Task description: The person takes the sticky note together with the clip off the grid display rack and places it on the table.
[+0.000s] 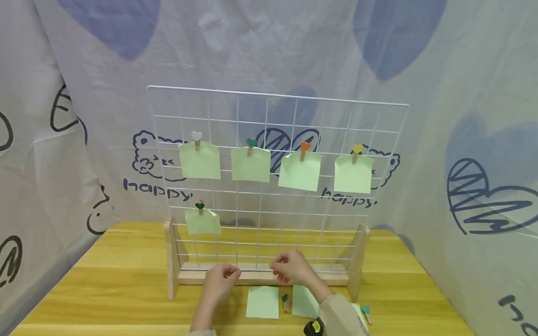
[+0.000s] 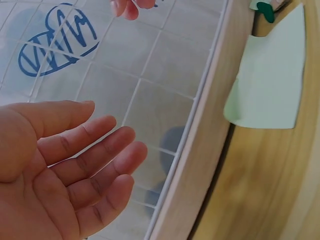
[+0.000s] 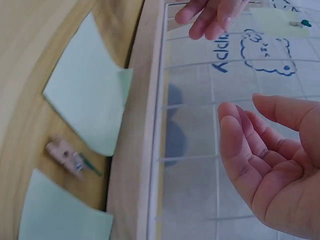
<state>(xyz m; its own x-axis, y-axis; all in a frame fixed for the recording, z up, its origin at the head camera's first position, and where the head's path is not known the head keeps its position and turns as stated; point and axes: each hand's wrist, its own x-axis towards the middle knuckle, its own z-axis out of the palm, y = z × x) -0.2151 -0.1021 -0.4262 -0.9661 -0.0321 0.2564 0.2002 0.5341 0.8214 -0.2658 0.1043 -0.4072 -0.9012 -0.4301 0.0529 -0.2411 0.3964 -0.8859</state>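
Observation:
My left hand (image 1: 220,281) hovers at the lower front of the white wire grid (image 1: 252,224), palm up and fingers relaxed in the left wrist view, with nothing held. Across from it, my right hand (image 1: 291,267) is raised near the grid's base, fingers loosely bent and holding nothing. Below the hands, a green sticky note (image 1: 262,302) lies on the table, then a wooden clothespin with a dark green heart (image 1: 286,303), then a second green note (image 1: 304,301) partly covered by the right forearm. In the right wrist view the clothespin (image 3: 65,156) lies between both notes.
Four-note upper row aside, heart clothespins pin several notes (image 1: 199,161) to the grid, including one lower left note (image 1: 203,221). Wooden feet (image 1: 170,261) hold the grid upright. A teal-heart clothespin (image 1: 367,315) lies right of the right sleeve. Printed cloth (image 1: 269,46) hangs behind.

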